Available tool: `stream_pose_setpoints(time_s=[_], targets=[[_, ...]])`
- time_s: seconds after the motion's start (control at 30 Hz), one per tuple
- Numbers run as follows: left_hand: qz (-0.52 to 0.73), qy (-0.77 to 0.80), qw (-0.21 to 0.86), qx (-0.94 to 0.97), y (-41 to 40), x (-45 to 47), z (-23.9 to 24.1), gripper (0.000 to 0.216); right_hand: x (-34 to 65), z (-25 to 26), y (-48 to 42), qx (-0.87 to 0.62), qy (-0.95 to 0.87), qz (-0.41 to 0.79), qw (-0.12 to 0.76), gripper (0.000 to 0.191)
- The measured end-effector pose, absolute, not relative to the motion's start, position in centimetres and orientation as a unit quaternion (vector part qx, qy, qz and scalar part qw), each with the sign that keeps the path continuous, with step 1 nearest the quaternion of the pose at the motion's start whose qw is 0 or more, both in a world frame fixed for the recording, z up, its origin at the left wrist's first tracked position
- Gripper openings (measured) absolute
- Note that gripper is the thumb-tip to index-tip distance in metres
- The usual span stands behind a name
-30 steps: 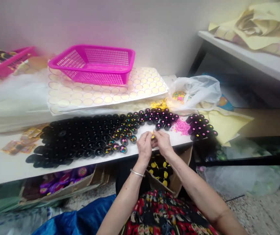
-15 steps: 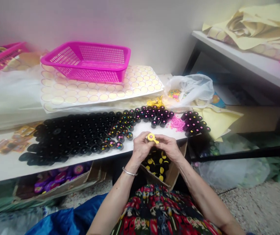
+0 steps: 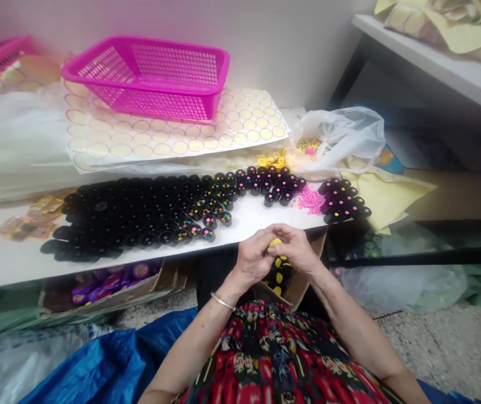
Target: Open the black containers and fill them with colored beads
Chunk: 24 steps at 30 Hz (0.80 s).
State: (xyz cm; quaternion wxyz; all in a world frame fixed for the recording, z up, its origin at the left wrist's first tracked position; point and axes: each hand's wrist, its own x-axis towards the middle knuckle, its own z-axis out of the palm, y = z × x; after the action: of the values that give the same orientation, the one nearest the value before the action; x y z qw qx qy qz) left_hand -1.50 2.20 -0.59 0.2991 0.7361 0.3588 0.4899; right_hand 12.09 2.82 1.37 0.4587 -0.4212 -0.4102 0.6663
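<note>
1 yellow cap, frame centre just below table edge, pinched betw. fingertips of left hand & right hand, fingers curled tight round it. Prob. best: press evenly, keep it over box. Count: 2 pink baskets upper left, 1 bag; black cups too many to count.

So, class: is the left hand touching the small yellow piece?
Touching. The head view shows the yellow piece pinched between the left hand and the right hand, with no gap visible.
</note>
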Motion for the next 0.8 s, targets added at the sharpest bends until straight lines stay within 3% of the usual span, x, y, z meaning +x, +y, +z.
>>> stream_pose_setpoints(time_s=[0.17, 0.3, 0.43, 0.57, 0.63, 0.73, 0.8], targets=[[0.458, 0.365, 0.302, 0.753, 1.5, -1.4, -0.9, 0.028, 12.3, 0.1, 2.4, -0.41, -0.38, 0.693, 0.455, 0.046], [0.397, 0.357, 0.317, 0.784, 1.5, -3.1, -0.5, 0.046, 13.2, -1.6, 1.7, -0.429, -0.439, 0.705, 0.356, 0.05], [0.454, 0.527, 0.088, 0.713, 2.7, -5.3, -1.0, 0.029, 14.2, -3.9, 1.0, -0.549, -0.581, 0.556, 0.228, 0.047], [0.396, 0.631, -0.114, 0.657, 4.5, -6.4, -2.0, 0.013, 14.6, -4.9, 1.0, -0.604, -0.65, 0.424, 0.183, 0.044], [0.358, 0.635, -0.155, 0.667, 5.0, -6.4, -2.4, 0.013, 14.7, -4.2, 1.2, -0.593, -0.642, 0.451, 0.179, 0.041], [0.328, 0.631, -0.201, 0.674, 5.2, -6.4, -2.8, 0.014, 15.2, -1.4, 2.3, -0.515, -0.593, 0.597, 0.164, 0.029], [0.322, 0.635, -0.221, 0.667, 5.3, -6.4, -3.0, 0.019, 16.1, 1.2, 4.3, -0.474, -0.56, 0.65, 0.2, 0.023]])
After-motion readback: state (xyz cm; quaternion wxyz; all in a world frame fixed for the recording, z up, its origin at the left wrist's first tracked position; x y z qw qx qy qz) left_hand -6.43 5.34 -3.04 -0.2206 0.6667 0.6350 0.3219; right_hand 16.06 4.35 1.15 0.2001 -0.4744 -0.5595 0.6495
